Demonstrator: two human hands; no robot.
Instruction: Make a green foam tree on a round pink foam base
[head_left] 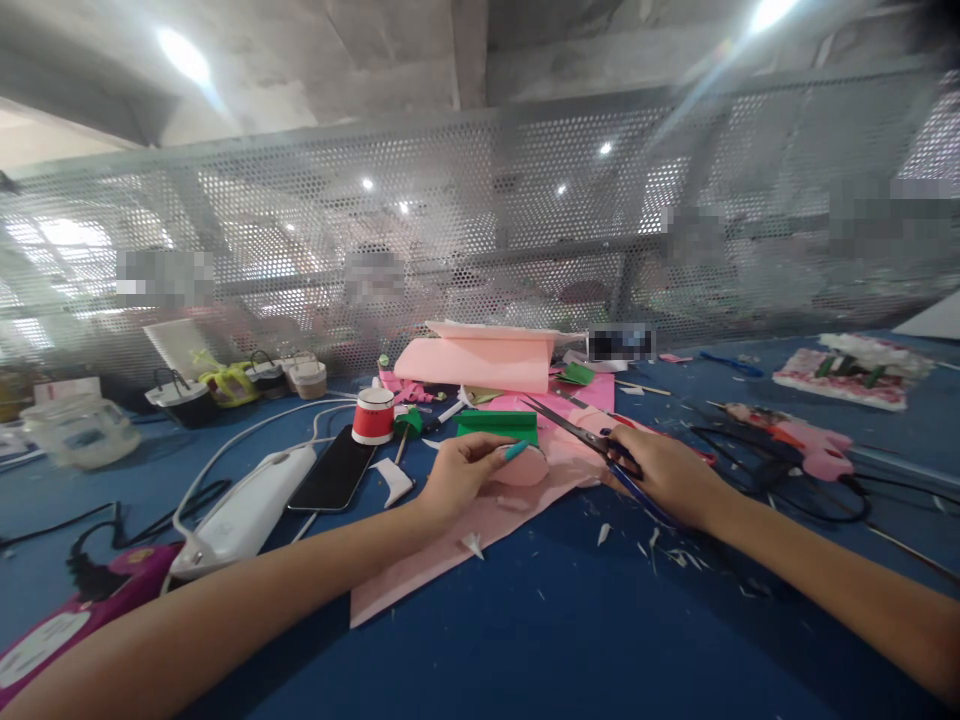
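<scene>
My left hand (471, 472) pinches a small rounded piece of pink paper (523, 468) between thumb and fingers. A pair of scissors (574, 430) is in my right hand (660, 465), its fingers in the handles. The blades are parted and point left, close above the pink piece but apart from it. Beneath both hands lies a larger pink paper sheet (420, 578). Just behind my left hand is a folded green paper (495, 424).
On the left are a red and white cup (373, 416), a black phone (334, 470), a white power strip (251, 500) and cables. A pink glue gun (814, 445) lies right. Rolled pink paper (480, 364) stands behind. White scraps (679, 555) litter the blue table (570, 640).
</scene>
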